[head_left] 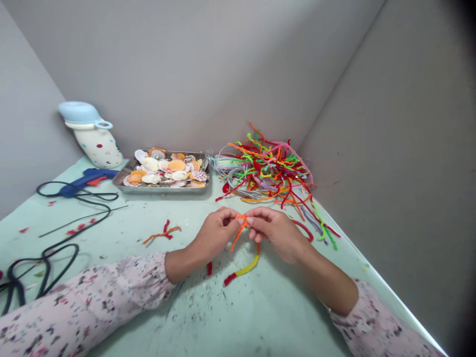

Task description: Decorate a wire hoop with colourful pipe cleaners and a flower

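Note:
Between thumb and fingers, my left hand (219, 230) pinches an orange pipe cleaner (238, 236). My right hand (275, 232) grips the same piece close beside it, fingertips nearly touching. One orange end hangs down between the hands; the part inside the fingers is hidden. Below them a yellow pipe cleaner piece with a red end (246, 268) curves over the table; whether it joins the held one I cannot tell. A short red piece (209, 268) shows by my left wrist. Left of my hand lies a twisted orange and red pipe cleaner piece (165, 232).
A metal tray (163, 190) of seashells stands at the back, next to a tangled heap of colourful pipe cleaners (267, 168). At left are a patterned bottle (97, 144) with a blue lid, a blue glue gun (84, 181) and a looping black cord (48, 255). Grey walls enclose the table.

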Demonstrator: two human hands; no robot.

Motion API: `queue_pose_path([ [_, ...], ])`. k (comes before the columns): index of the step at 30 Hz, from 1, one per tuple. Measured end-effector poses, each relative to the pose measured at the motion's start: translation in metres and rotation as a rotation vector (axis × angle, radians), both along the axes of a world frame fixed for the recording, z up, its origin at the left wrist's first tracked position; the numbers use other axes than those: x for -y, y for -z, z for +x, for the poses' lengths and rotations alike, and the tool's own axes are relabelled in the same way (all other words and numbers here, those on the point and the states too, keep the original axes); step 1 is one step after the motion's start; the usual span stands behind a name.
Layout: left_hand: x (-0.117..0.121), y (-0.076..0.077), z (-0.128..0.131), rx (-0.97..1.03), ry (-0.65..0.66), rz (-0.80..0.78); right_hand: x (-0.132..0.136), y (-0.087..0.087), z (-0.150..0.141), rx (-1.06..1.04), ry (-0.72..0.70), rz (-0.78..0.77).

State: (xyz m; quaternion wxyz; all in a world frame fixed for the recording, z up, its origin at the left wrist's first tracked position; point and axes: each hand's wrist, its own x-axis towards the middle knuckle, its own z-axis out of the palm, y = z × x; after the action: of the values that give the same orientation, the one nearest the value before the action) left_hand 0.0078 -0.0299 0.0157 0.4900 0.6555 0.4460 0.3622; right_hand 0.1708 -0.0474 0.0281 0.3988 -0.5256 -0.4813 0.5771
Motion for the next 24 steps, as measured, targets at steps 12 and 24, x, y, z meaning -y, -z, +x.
queue_pose_path([
  [12,-0.001,0.001,-0.001,0.103,0.036,-0.084,0.003,0.001,-0.003,0.105,0.018,0.066],
  [24,-0.004,0.005,0.000,0.163,0.036,-0.155,0.006,0.010,-0.007,0.230,0.048,0.160],
])
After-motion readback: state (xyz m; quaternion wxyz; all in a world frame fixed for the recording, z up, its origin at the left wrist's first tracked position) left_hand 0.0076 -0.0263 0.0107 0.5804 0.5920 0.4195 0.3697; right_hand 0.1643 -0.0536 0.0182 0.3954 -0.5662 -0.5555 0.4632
